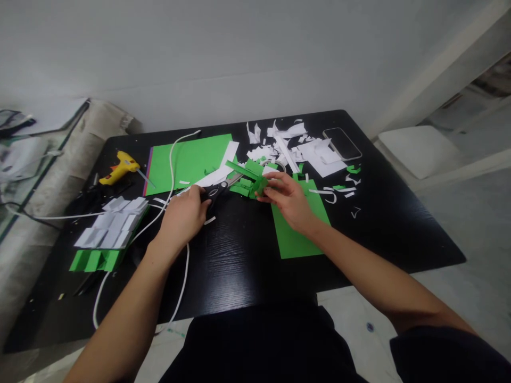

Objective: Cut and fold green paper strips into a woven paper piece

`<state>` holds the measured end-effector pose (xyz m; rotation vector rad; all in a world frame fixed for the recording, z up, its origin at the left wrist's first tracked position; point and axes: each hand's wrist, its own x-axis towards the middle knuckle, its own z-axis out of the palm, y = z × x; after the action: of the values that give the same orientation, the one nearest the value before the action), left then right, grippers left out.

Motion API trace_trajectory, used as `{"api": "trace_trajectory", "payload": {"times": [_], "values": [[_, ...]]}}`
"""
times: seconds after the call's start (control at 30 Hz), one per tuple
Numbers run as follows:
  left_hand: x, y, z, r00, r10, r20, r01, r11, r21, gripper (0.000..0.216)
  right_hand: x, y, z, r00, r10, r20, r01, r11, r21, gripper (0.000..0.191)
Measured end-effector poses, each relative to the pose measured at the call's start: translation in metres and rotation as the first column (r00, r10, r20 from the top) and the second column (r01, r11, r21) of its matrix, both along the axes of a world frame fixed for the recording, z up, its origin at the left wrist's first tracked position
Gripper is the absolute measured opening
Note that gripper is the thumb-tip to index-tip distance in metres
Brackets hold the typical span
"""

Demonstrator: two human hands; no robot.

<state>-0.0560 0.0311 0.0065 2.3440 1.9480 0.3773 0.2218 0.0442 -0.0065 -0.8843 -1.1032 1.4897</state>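
Note:
My left hand [187, 211] is closed round the black handles of a pair of scissors [220, 190], whose blades point right. The blades reach to a folded green paper piece [251, 178], partly over it. The fingers of my right hand [290, 201] pinch the right side of that piece, above the table. Beneath my right hand lies a green sheet [297, 242]. Where exactly the blade tips are, the paper hides.
A yellow glue gun [122, 168], a folded white and green paper model [109, 229] and a white cable [187, 266] lie left. Behind are a large green sheet [191, 154], white paper scraps [279, 143] and a phone [342, 143] on the black table [235, 260].

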Motion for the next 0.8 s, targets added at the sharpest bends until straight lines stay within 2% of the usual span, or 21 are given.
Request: {"api": "trace_trajectory", "payload": {"times": [0.1,0.23,0.47,0.63,0.73,0.8], "values": [[-0.002,0.002,0.002,0.997,0.008,0.075,-0.009,1.0,0.005,0.025,0.002,0.003,0.0,0.999,-0.022,0.028,0.021,1.0,0.009,0.034],[-0.003,0.004,0.004,0.987,0.082,0.142,-0.075,0.996,-0.051,0.024,0.006,0.006,0.0,0.999,-0.029,0.026,0.029,1.0,0.011,0.033],[-0.011,0.009,0.012,0.977,0.177,0.115,-0.153,0.97,-0.189,0.025,0.009,0.012,-0.003,0.999,-0.043,0.017,0.044,0.999,-0.018,0.032],[-0.013,0.013,0.014,0.967,0.218,0.133,-0.205,0.973,-0.102,0.026,0.012,0.017,-0.007,0.999,-0.034,0.019,0.035,0.998,-0.057,0.034],[-0.008,0.011,0.02,0.93,0.306,0.204,-0.301,0.952,-0.055,0.037,0.013,0.018,-0.01,0.998,-0.063,0.023,0.065,0.995,-0.074,0.034],[-0.004,0.007,0.025,0.896,0.342,0.282,-0.336,0.939,-0.074,0.042,0.012,0.019,-0.012,0.997,-0.077,0.018,0.078,0.995,-0.068,0.033]]}}
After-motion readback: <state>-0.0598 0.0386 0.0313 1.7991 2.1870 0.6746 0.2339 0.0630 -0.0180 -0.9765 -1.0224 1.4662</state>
